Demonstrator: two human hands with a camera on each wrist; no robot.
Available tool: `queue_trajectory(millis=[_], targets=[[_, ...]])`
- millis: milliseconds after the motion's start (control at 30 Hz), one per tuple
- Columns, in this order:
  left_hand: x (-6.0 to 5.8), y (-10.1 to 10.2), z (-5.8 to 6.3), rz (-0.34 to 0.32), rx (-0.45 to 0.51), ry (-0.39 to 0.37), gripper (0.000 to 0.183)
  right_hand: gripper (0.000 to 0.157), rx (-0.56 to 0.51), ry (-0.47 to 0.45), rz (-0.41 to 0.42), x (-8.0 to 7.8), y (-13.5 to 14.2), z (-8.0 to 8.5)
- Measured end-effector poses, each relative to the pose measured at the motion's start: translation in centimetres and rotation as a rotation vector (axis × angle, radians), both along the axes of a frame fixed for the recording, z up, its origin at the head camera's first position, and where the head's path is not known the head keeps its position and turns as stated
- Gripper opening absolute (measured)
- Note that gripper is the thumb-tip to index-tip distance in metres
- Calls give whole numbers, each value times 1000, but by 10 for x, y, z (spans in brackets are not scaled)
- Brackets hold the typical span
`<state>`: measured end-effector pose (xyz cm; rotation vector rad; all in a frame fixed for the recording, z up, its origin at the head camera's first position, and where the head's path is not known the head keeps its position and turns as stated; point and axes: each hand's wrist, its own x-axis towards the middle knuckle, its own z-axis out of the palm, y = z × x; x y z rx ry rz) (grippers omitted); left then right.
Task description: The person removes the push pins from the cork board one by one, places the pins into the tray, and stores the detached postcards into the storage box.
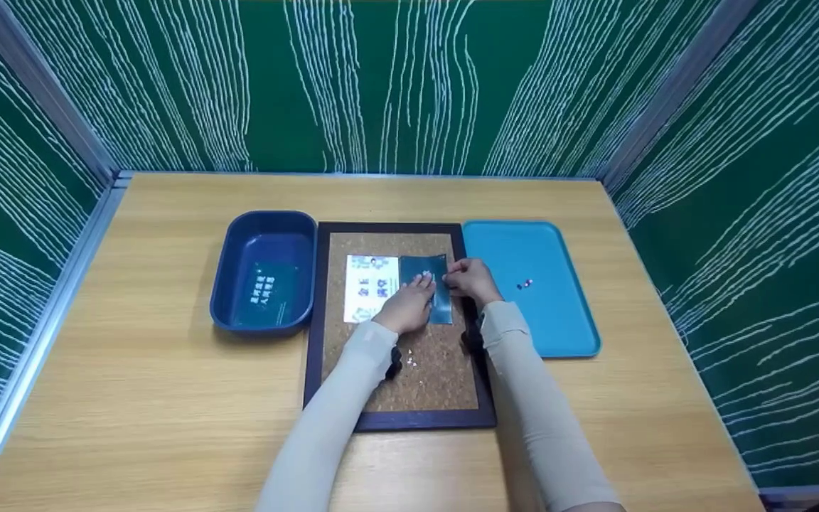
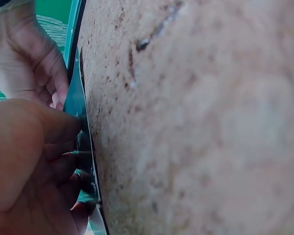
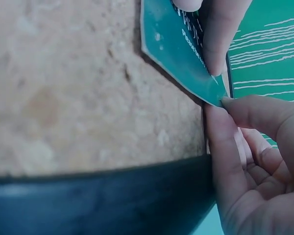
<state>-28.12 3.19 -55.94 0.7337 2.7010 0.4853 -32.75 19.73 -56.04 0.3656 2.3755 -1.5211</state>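
In the head view a dark green card (image 1: 441,306) lies on a dark-framed cork board (image 1: 445,370), just right of a white card (image 1: 361,284) with dark characters. My left hand (image 1: 408,306) rests on the green card, its fingers extended across it. At that card's right edge is my right hand (image 1: 473,279). The right wrist view has this hand's thumb and forefinger (image 3: 250,110) pinching the edge of the green card (image 3: 186,63), which bears white lettering. From the left wrist view, the left hand (image 2: 34,156) presses along the card, seen nearly edge-on.
Left of the board stands a blue bin (image 1: 225,299) with another green lettered card (image 1: 267,291) inside. A turquoise tray (image 1: 559,320) on the right carries some tiny pins (image 1: 525,284). Small clear bits (image 1: 411,359) lie on the lower cork. Green panels (image 1: 438,85) enclose the table.
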Motion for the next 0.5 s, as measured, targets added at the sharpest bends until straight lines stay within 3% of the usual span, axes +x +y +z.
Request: queue_trajectory(millis=[500], targets=[[0,-1,2,-14,-5,26,50,8,32,6,-8,0,0,-2]])
